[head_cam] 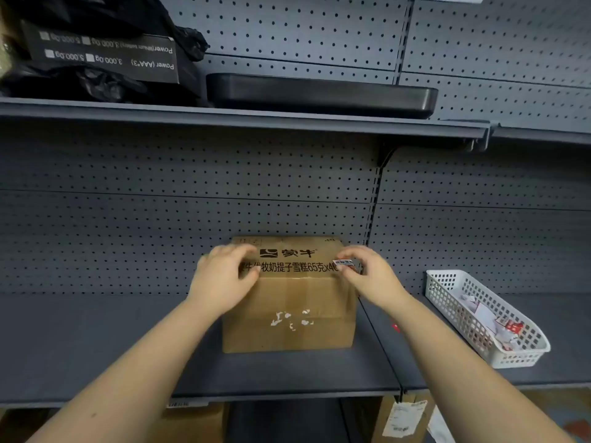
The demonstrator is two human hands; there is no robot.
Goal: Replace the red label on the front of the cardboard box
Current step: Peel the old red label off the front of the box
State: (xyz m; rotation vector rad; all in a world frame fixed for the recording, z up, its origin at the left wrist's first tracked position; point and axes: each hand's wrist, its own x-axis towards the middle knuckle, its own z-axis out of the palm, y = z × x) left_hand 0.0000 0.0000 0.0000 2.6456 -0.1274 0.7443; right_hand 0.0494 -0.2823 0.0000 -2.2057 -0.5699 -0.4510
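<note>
A brown cardboard box (297, 311) with black printed characters on its top stands on the grey shelf (96, 346). White torn paper remnants (291, 319) mark its front face. My left hand (224, 276) rests on the box's top left corner. My right hand (367, 276) is at the top right corner and pinches a small red and white label (343, 264) between thumb and fingers, above the box's top edge.
A white plastic basket (479, 318) with several red and white paper scraps sits to the right on the shelf. Overhead, a dark tray (319, 94) and black bags (96, 49) lie on the upper shelf. Pegboard backs the shelf. More cardboard boxes (399, 420) stand below.
</note>
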